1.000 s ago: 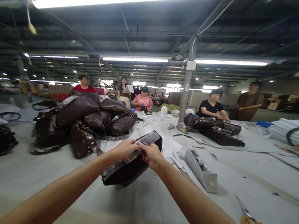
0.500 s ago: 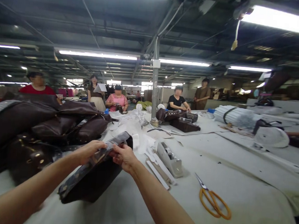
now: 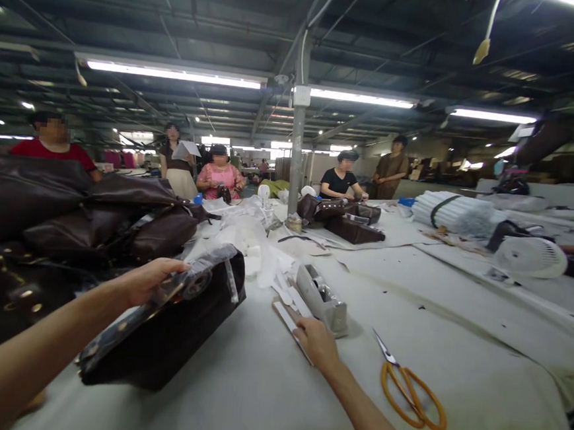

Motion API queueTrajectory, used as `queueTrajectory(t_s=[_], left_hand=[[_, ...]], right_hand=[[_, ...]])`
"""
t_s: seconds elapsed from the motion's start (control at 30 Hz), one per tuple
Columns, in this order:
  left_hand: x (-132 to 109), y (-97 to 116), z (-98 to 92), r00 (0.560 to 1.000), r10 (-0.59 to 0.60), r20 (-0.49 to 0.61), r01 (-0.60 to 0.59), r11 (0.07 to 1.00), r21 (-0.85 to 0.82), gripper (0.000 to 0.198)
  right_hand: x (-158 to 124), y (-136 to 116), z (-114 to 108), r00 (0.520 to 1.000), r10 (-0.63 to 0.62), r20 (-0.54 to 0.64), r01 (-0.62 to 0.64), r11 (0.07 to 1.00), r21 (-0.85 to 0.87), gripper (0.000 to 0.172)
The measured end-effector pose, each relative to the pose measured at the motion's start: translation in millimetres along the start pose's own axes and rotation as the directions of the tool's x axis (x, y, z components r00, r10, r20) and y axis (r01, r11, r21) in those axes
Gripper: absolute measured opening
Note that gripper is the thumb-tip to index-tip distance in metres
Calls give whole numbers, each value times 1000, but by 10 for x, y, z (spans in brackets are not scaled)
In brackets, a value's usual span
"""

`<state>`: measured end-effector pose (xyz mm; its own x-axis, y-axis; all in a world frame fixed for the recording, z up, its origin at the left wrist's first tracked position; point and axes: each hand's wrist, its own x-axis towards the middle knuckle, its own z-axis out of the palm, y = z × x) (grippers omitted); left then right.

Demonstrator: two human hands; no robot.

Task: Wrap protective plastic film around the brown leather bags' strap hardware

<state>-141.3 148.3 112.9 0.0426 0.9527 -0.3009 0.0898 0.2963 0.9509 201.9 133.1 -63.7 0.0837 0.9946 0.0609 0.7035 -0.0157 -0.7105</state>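
A dark brown leather bag [image 3: 173,335] leans tilted on the table, with clear plastic film along its upper edge and a strip of film hanging over one side. My left hand [image 3: 150,280] is closed on that film-covered edge. To the right, my right hand [image 3: 317,342] is closed with its fingertips on a white strip [image 3: 286,316], one of several flat strips lying together. A grey tape dispenser [image 3: 320,300] stands just beyond the right hand. Scissors with orange handles [image 3: 412,396] lie farther right, blades partly apart.
Brown bags [image 3: 63,217] are heaped on the left. Crumpled white wrapping [image 3: 246,228] lies mid-table, near a post [image 3: 296,156]. More bags [image 3: 353,230], a bundle of white tubes [image 3: 451,211] and a white fan [image 3: 529,257] sit farther back. Several people are around the far side.
My right hand has left the bag's upper edge and moved right and down to the white strips. My left hand still holds the bag, which has shifted slightly left in view.
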Motion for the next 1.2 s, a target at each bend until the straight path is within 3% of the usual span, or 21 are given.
queueTrajectory(t_s=[0.1, 0.23, 0.53, 0.8, 1.2], left_hand=[[44, -18, 37, 1000, -8, 17, 8, 1000, -4, 17], [76, -41, 67, 999, 28, 42, -28, 1000, 13, 18], [77, -62, 72, 998, 33, 48, -35, 999, 37, 24], [36, -52, 95, 998, 27, 54, -29, 999, 30, 24], [-17, -52, 109, 999, 12, 46, -11, 1000, -6, 21]], right_hand=[[76, 58, 80, 1000, 10, -15, -12, 990, -140, 17], [161, 133, 144, 1000, 7, 6, -6, 976, -216, 19], [248, 227, 73, 998, -14, 68, 29, 976, -214, 10], [259, 193, 72, 999, -3, 49, 14, 973, -231, 11], [341, 266, 37, 994, 7, 111, 13, 983, -182, 8]])
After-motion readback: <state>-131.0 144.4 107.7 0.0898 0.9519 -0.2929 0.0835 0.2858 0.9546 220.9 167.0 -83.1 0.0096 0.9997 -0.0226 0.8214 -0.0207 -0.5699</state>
